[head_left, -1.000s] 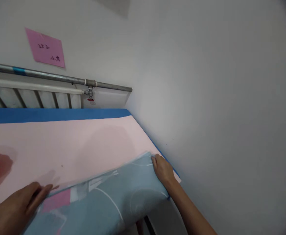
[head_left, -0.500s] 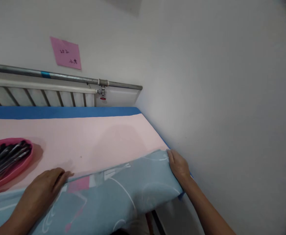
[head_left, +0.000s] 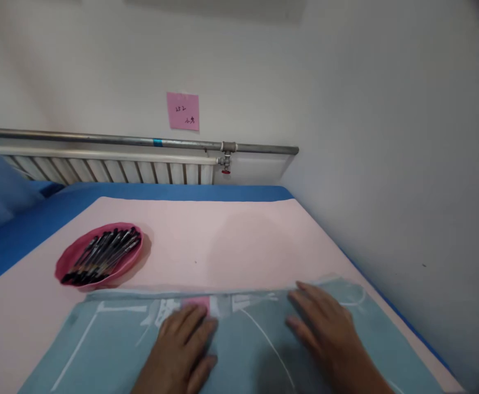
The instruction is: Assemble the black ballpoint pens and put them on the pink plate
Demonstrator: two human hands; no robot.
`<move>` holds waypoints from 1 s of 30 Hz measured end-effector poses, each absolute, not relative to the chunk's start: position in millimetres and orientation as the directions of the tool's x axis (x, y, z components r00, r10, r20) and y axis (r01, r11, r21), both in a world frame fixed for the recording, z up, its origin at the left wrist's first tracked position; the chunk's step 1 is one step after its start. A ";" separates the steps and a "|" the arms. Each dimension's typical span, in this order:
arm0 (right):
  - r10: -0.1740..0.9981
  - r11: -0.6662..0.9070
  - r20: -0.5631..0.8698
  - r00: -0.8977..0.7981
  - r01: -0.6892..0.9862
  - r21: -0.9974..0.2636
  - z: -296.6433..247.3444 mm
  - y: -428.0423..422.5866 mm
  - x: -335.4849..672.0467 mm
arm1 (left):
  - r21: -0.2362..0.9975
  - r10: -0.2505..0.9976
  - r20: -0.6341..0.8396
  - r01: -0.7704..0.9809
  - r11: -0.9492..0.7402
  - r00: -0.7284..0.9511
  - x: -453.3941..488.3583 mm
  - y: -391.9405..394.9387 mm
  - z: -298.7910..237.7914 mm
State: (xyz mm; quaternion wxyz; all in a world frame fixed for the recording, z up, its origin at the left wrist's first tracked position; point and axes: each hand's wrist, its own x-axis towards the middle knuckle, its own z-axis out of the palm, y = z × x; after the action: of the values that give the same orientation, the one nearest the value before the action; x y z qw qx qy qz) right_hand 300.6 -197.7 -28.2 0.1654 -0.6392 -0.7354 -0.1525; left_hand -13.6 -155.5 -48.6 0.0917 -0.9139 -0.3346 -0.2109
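A pale blue cloth (head_left: 112,339) with white lines and a small pink patch lies flat on the pink table cover (head_left: 239,241). My left hand (head_left: 182,345) rests palm down on the cloth near its far edge, fingers stretched out, next to the pink patch. My right hand (head_left: 321,323) lies flat on the cloth to the right, fingers spread and pointing toward the far edge. Neither hand grips anything.
A pink oval tray (head_left: 73,257) with several black pens (head_left: 104,253) stands at the left, just beyond the cloth. A blue surface borders the pink cover. A radiator and metal pipe (head_left: 141,141) run along the back wall under a pink note (head_left: 182,111). A white wall closes the right side.
The view has swung left, bringing the pen tray fully in. Both hands let go of the cloth's far edge and corner and now lie flat on top of it, closer together.
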 end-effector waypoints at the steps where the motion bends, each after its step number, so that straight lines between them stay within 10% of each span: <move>1: 0.896 0.182 0.409 -0.175 0.983 0.020 -33.9 -196.8 288.2 | -0.044 0.566 0.427 0.641 -0.766 0.705 -12.2 -157.6 -52.3; 16: 0.932 0.131 0.344 -0.116 0.991 -0.020 -58.4 -186.8 271.7 | 0.117 0.955 0.125 0.959 0.256 -0.271 -160.8 -148.1 -51.8; 30: 0.883 0.176 0.446 -0.145 0.984 -0.030 -69.6 -172.9 270.5 | 0.279 0.884 0.035 0.854 0.439 -0.466 -155.7 -133.0 -14.5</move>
State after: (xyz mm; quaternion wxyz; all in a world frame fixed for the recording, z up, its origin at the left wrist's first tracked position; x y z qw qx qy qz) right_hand 270.5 -172.9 -69.6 0.1852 -0.6272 -0.7442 -0.1357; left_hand -155.7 -133.0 -14.5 -0.0580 -0.5133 -0.8463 -0.1299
